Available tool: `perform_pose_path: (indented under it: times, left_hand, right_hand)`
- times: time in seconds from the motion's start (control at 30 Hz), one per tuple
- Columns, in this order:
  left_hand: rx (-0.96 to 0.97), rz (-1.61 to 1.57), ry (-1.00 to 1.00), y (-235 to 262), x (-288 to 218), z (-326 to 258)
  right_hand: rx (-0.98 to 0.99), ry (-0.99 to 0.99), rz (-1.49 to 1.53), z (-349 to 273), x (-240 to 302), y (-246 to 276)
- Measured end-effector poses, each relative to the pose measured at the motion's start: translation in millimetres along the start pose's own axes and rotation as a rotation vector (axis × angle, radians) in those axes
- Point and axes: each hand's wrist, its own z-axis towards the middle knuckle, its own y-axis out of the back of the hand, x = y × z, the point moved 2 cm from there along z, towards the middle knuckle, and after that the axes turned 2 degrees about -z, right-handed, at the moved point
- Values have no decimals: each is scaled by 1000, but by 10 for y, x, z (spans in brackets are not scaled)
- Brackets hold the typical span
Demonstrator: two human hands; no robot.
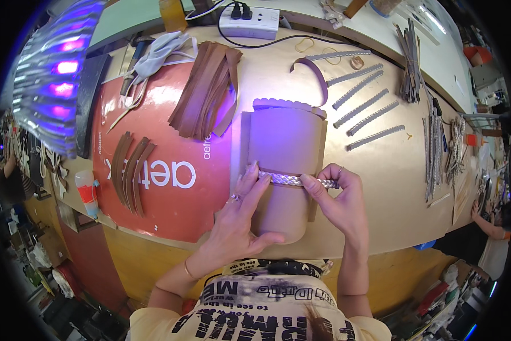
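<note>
A brown rounded form [278, 139] lies on the table before me, its scalloped end facing away. Across its middle runs a silver-grey braided strip [288, 179], laid along a narrow brown band that shows at its edges. With its fingertips, my left hand [232, 219] presses the strip's left end against the form; its thumb stretches out low on the form. My right hand [346, 207] pinches the strip farther right between thumb and fingers, and the free end sticks out past them. Anything under the strip is hidden.
Several grey braided strips [364, 108] and a curled brown strip [318, 79] lie beyond the form. Brown strips [207, 91] rest on a red box lid [181, 210]. A ribbed lamp [53, 79] hangs at left; a power strip [248, 24] sits behind.
</note>
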Motion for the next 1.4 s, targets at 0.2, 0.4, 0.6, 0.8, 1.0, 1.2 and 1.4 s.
perform_pose_path:
  times: [0.2, 0.4, 0.6, 0.8, 1.0, 1.2, 1.4]
  left_hand:
    - [57, 69, 44, 44, -49, 18]
    - [18, 67, 50, 31, -65, 29]
    - [19, 40, 159, 11, -80, -4]
    - [8, 80, 149, 3, -85, -2]
    - [-20, 142, 88, -22, -80, 3]
    - [-24, 167, 63, -29, -70, 0]
    - [-19, 167, 59, -25, -74, -1]
  right_hand:
    - [64, -79, 300, -47, -232, 40]
    - [101, -117, 402, -87, -345, 77]
    - [115, -196, 434, -90, -355, 37]
    - [109, -221, 524, -94, -407, -29]
    - [68, -308, 673, -119, -538, -66]
    - [21, -320, 803, -138, -649, -114]
    - [18, -328, 819, -132, -650, -144]
